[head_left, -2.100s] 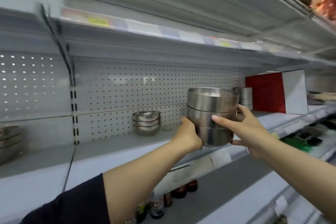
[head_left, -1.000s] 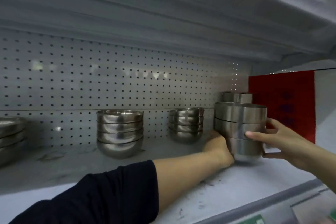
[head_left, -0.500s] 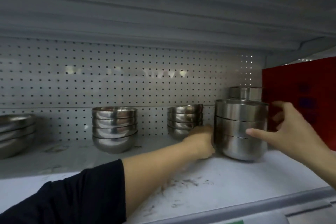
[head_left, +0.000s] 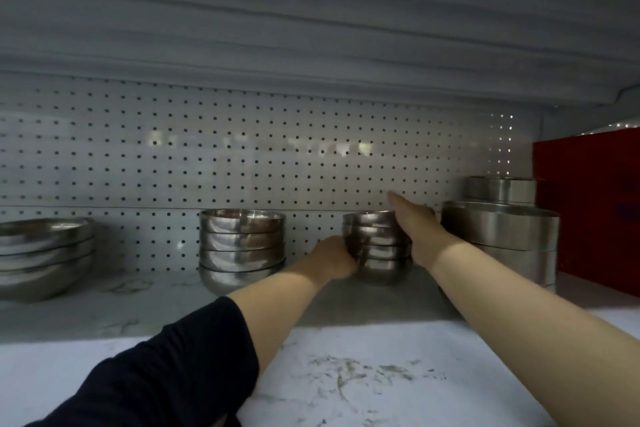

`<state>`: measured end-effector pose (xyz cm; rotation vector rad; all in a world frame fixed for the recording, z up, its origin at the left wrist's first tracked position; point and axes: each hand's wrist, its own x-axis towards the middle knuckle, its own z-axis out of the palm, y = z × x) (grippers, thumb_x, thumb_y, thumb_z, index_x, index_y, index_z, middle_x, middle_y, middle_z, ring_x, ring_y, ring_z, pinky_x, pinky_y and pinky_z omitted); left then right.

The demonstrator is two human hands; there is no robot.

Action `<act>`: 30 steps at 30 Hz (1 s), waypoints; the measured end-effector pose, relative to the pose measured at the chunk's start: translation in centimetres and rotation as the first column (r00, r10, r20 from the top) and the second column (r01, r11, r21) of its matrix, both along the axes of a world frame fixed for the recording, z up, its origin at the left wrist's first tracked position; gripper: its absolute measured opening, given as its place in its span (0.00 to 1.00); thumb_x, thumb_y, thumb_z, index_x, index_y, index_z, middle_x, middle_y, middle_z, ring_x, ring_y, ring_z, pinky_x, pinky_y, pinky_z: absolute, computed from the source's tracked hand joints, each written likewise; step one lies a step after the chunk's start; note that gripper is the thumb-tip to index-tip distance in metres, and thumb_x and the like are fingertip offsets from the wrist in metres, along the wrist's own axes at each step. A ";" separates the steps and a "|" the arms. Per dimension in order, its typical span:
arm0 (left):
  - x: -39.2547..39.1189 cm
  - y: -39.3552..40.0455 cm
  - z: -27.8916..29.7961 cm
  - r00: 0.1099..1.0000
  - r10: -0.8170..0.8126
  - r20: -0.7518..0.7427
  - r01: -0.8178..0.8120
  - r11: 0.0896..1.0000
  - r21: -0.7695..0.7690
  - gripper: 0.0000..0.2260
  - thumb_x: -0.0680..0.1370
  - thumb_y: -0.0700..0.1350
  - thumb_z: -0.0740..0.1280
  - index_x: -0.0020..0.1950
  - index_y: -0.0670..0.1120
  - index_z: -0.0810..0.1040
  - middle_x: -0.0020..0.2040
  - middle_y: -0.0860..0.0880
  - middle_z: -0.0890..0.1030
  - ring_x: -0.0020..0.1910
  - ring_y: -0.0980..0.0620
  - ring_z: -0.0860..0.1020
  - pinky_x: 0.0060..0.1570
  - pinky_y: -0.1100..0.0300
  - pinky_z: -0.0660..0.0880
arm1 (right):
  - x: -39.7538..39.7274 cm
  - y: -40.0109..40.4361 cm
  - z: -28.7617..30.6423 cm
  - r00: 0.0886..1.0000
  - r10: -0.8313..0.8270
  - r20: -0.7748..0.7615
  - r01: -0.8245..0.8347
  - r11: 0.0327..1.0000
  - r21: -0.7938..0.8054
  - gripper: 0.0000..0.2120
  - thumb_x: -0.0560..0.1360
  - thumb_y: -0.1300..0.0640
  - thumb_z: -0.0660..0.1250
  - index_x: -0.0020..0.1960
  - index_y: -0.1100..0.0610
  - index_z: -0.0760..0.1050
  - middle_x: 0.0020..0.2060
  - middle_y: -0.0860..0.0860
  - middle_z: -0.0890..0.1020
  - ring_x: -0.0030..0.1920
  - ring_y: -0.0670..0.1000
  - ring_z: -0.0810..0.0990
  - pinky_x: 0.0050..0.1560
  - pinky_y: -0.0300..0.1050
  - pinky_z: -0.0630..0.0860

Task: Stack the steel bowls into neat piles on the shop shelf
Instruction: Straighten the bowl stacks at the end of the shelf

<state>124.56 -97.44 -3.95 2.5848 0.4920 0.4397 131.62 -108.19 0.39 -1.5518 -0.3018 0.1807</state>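
Observation:
A small stack of rounded steel bowls (head_left: 375, 248) stands at the back of the shelf (head_left: 363, 367). My left hand (head_left: 334, 258) curls round its lower left side. My right hand (head_left: 414, 229) lies against its upper right side, thumb raised above the rim, with its fingers hidden behind the bowls. Right of it a stack of straight-sided steel bowls (head_left: 502, 239) rests on the shelf with no hand on it. Another straight-sided stack (head_left: 498, 189) stands behind that one.
A wider stack of rounded bowls (head_left: 242, 246) stands left of centre, and a stack of large shallow bowls (head_left: 41, 256) sits at the far left. A red box (head_left: 588, 211) closes off the right end. The pegboard back wall (head_left: 242, 156) and the shelf above hem in the space.
Both hands set the straight-sided stack down on the shelf, let go of it and moved left onto the small rounded stack.

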 end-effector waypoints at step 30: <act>-0.5 0.5 -1.1 0.973 0.095 0.210 -0.004 0.919 -0.394 0.10 0.77 0.39 0.63 0.58 0.45 0.74 0.52 0.48 0.79 0.53 0.52 0.75 0.57 0.58 0.70 | 0.3 1.6 -2.2 0.991 0.095 -0.098 -0.081 0.988 0.131 0.18 0.79 0.46 0.57 0.62 0.57 0.72 0.47 0.57 0.78 0.41 0.54 0.76 0.34 0.45 0.72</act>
